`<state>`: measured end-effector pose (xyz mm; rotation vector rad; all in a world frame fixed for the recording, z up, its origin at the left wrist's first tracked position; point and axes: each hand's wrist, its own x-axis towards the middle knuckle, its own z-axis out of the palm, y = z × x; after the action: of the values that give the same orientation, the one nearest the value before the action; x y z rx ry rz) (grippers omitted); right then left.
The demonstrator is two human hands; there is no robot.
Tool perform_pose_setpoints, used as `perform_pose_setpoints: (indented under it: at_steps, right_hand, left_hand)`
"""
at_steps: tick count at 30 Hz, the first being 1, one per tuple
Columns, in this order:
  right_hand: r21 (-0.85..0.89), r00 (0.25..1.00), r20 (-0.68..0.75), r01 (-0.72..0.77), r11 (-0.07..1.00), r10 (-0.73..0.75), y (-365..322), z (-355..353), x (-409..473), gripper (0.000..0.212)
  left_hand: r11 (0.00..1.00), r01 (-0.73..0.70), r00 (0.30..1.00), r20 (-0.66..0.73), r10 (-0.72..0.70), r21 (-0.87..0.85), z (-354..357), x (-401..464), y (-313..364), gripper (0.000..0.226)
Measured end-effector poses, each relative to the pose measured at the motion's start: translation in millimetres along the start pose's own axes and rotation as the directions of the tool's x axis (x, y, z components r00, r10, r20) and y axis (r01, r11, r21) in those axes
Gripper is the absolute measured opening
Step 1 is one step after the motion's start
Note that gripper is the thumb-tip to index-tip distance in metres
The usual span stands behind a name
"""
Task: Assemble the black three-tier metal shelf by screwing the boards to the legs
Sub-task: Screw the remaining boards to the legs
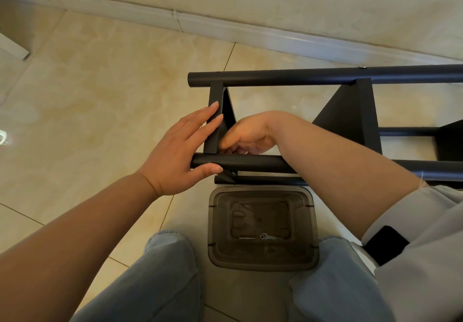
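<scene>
brown tray (263, 191) holds screw (246, 238), wrench (269, 237).

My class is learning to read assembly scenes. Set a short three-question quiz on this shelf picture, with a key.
1. True or false: the left hand lies against the end board and near leg.
2. Where is the right hand? A) in the tray B) at the board-leg joint
3. What lies in the brown tray?

Key: 1 true; 2 B; 3 a screw and a small wrench.
</scene>
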<state>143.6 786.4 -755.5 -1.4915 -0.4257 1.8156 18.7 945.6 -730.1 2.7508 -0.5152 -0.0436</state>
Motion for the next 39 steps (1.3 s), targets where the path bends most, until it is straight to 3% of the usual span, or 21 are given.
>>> perform_pose_setpoints:
  at_steps: [39]
  right_hand:
    - [0.015, 0.999, 0.037, 0.033, 0.999, -0.034, -0.9, -1.6, -0.4, 0.015]
  left_hand:
    - [1.0, -0.005, 1.0, -0.021, 0.004, -0.004, 0.5, 0.4, 0.1, 0.082]
